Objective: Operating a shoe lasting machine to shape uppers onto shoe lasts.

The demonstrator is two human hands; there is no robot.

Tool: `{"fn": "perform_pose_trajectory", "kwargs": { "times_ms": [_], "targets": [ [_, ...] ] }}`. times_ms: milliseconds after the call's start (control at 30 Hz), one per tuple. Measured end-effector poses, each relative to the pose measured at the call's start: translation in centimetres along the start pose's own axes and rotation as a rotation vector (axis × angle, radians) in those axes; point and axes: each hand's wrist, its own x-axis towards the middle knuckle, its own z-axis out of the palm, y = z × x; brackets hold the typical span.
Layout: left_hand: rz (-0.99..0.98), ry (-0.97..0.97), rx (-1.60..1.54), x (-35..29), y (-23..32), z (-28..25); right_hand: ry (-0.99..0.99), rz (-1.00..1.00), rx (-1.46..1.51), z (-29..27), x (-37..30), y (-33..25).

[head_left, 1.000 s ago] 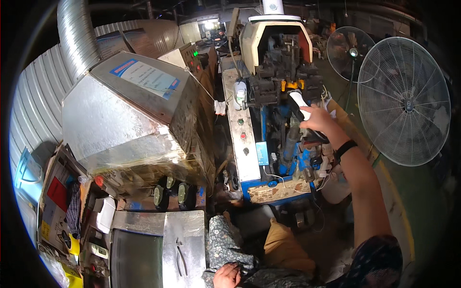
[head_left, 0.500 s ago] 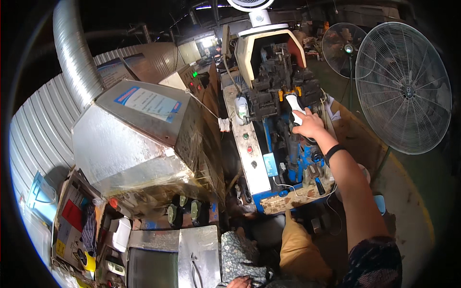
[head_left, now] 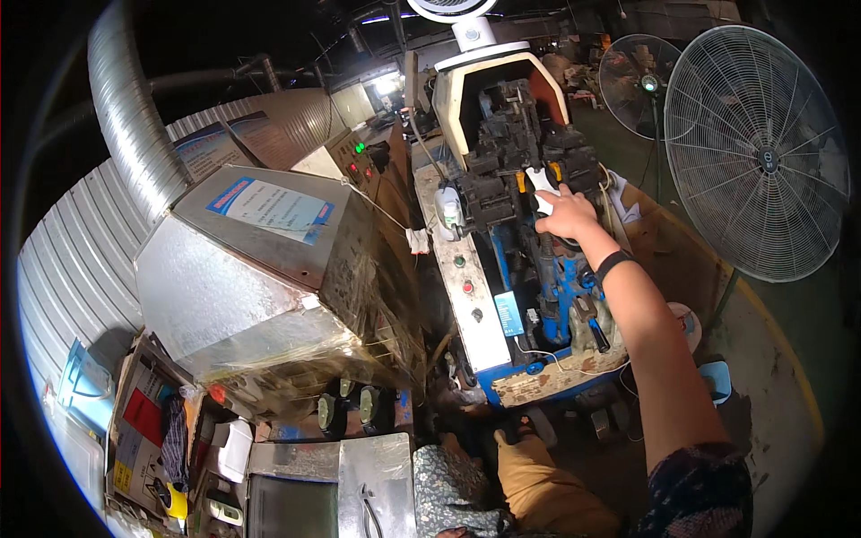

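My right hand [head_left: 571, 217] reaches forward and is closed on a shoe [head_left: 541, 186] that shows a white, sole-shaped underside. The shoe's far end sits between two yellow-orange fittings at the front of a dark shoe-lasting machine [head_left: 502, 199]. Much of the shoe is hidden behind my fingers. At the bottom edge, only a sliver of my left hand [head_left: 454, 533] shows beside my patterned clothing, and its fingers are mostly out of the picture.
A sheet-metal hood [head_left: 224, 287] with a silver duct stands left. Below it are dark, green-topped shoe lasts [head_left: 368, 408] and pliers [head_left: 370, 513] on a metal plate [head_left: 386, 466]. A big fan [head_left: 762, 161] stands right. A white spray bottle [head_left: 448, 208] is on the machine's side panel.
My right hand has pushed slightly forward with the shoe, moving its white end farther in between the yellow-orange fittings. The left hand has sunk almost out of view, and the head view has shifted slightly.
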Motion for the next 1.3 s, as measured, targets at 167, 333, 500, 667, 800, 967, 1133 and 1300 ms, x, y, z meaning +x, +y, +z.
{"fn": "perform_pose_trajectory", "kwargs": {
  "times_ms": [167,333,500,667,800,967,1133,1300],
  "targets": [
    [0.038,-0.002,-0.001,0.3,-0.3,-0.1,0.013,0.007,0.009,-0.3,0.2,0.2],
    [0.085,-0.001,0.067,-0.1,0.1,0.1,0.019,0.011,0.005,-0.3,-0.1,0.1],
    [0.010,0.016,0.035,0.2,0.3,0.1,0.048,0.005,0.006,-0.5,-0.3,-0.2],
    [0.126,0.041,0.072,0.4,0.4,-0.2,0.042,0.017,0.016,-0.6,-0.4,0.0],
    [-0.001,0.050,0.033,0.0,0.6,0.3,0.089,0.018,0.003,-0.1,-0.5,0.0],
    [0.010,0.038,0.074,-0.3,0.9,-0.3,0.097,0.010,0.015,-0.2,-1.1,-0.2],
    [0.048,-0.002,0.079,-1.2,0.3,-0.3,0.027,-0.043,0.084,-2.0,0.3,-0.1],
    [0.008,-0.049,-0.026,1.8,0.0,0.2,0.185,-0.087,0.013,-1.7,2.8,1.9]
  ]
}}
